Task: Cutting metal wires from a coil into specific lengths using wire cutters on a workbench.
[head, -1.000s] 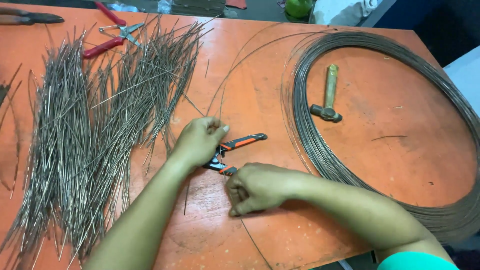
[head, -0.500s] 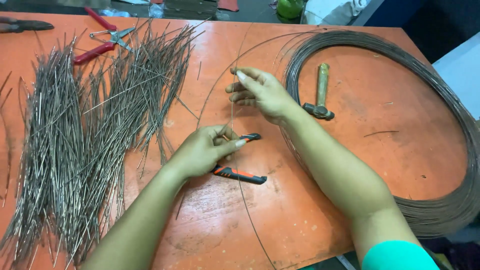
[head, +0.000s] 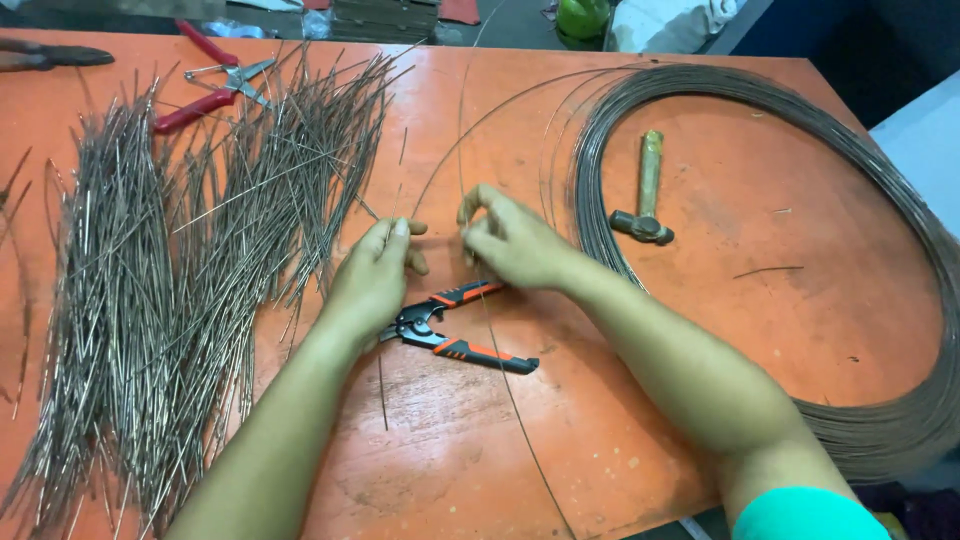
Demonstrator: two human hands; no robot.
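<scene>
Spreading across the view is a scuffed, orange-painted counter, with a green rounded container beyond its far edge. Both hands meet mid-counter: the left hand has its grip pinched shut on a thin steel wire, and the right hand pinches the same strand just beside it. Orange-and-black pliers lie beneath them. Cut wire lengths fan along the left edge; a large wire coil rings a small hammer near the right edge.
</scene>
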